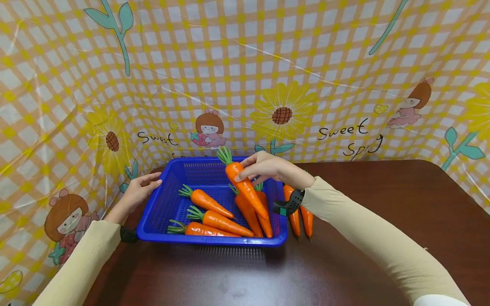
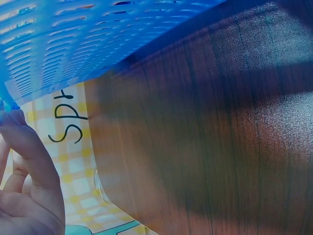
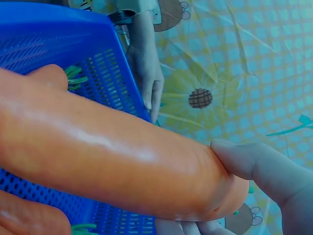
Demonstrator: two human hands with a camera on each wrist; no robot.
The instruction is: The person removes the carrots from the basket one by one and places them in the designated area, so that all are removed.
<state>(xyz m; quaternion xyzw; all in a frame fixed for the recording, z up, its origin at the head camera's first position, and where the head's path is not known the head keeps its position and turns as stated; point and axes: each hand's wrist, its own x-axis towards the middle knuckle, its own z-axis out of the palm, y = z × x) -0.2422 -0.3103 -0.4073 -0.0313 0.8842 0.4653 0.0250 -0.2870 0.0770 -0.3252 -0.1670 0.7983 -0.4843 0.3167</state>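
Observation:
A blue plastic basket (image 1: 210, 241) with slotted walls sits on the dark table. My left hand (image 1: 139, 189) holds its left rim, thumb and fingertips at the edge; in the left wrist view the fingers (image 2: 36, 152) bend up to the rim. Over the basket's right half, my right hand (image 1: 268, 165) grips an orange carrot (image 1: 249, 193) near its green-topped end, tip slanting down toward the front right. Thumb and fingers lie on opposite sides of it in the right wrist view. Below it are two carrots (image 1: 245, 212), partly covered; three more, including a middle carrot (image 1: 226, 223), lie at left.
Two carrots (image 1: 307, 221) lie on the table just right of the basket, partly hidden by the right wrist and its black band (image 1: 289, 204). A checked, flower-printed cloth (image 1: 229, 63) hangs behind and at the sides. Brown tabletop (image 1: 383, 204) extends to the right.

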